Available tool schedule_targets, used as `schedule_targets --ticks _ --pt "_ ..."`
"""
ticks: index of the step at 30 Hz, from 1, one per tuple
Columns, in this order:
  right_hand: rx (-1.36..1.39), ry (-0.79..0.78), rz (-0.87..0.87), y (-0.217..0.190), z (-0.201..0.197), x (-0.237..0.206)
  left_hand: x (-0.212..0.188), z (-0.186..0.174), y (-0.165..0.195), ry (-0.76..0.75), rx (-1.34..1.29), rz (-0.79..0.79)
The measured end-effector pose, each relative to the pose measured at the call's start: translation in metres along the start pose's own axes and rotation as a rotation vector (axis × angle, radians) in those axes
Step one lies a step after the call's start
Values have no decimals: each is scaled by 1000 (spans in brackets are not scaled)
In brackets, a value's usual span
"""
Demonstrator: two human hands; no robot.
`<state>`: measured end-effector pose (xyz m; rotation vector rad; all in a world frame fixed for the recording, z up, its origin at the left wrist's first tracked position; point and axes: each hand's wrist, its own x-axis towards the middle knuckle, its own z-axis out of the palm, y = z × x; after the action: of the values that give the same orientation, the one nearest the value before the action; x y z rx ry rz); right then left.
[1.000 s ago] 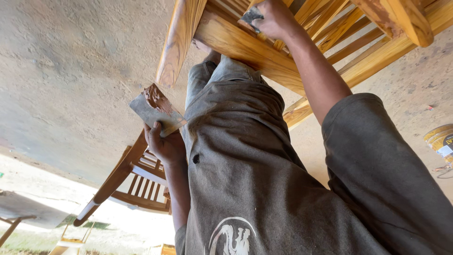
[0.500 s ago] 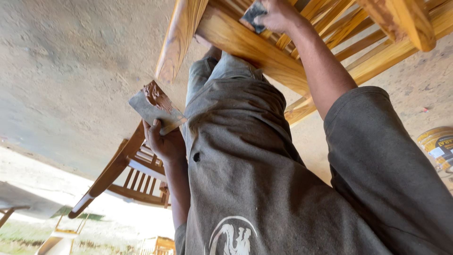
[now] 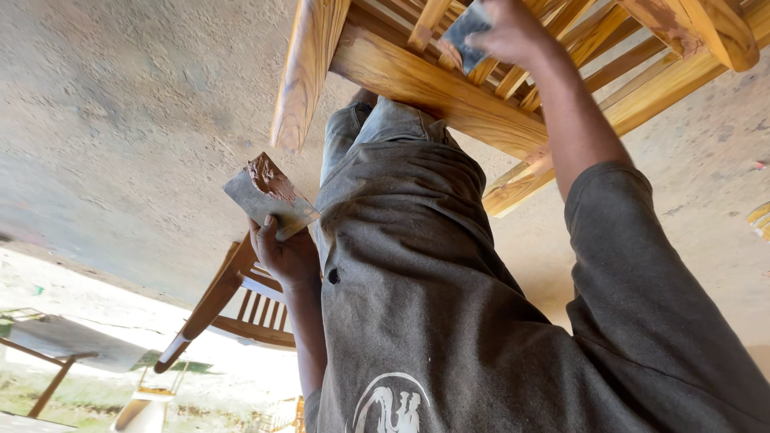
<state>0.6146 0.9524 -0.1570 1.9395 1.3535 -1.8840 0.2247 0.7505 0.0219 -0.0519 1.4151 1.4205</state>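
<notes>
**Two hands, a scraper and a plate of brown paste at the wooden chair**

We see the left hand [image 3: 289, 256] low beside the grey shirt [image 3: 449, 321]. Its fingers [image 3: 269, 228] are closed on the lower edge of a thin flat plate [image 3: 261, 200], with the thumb pressed on the face. A lump of brown paste [image 3: 271, 178] sits on the upper corner of this plate.

The right hand [image 3: 517, 32] is at the top, and its fingers are closed around a small dark scraper [image 3: 464, 34]. The scraper touches the slats of a varnished wooden chair frame [image 3: 433, 84], which stands over the person's legs.

We judge the plate to be light and stiff, so a pinch at the clean edge, away from the paste, is enough. The paste looks soft and sticky, and it may slide if the plate tilts much. The scraper seems thin and light, best held near its back edge. The chair frame looks hard and rather heavy, with a smooth, maybe slippery, surface.

We find no packages or signs. There is only a white round emblem [image 3: 393, 405] printed on the shirt, at the bottom of the view. A yellowish object [image 3: 760, 218] shows at the right border, too cut off to tell. A second wooden chair [image 3: 241, 309] stands behind the left hand on the concrete floor [image 3: 120, 120].
</notes>
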Motion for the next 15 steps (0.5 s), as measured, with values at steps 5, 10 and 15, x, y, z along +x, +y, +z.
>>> schedule_targets --ticks 5,10,15 --pt "-326 -57 119 -6 22 23 5 5 1 -16 58 38" --pt "-543 -93 37 -6 45 54 7 -4 -1 -21 110 74" --pt "-486 -252 -82 -13 26 59 5 -11 -3 -12 32 29"
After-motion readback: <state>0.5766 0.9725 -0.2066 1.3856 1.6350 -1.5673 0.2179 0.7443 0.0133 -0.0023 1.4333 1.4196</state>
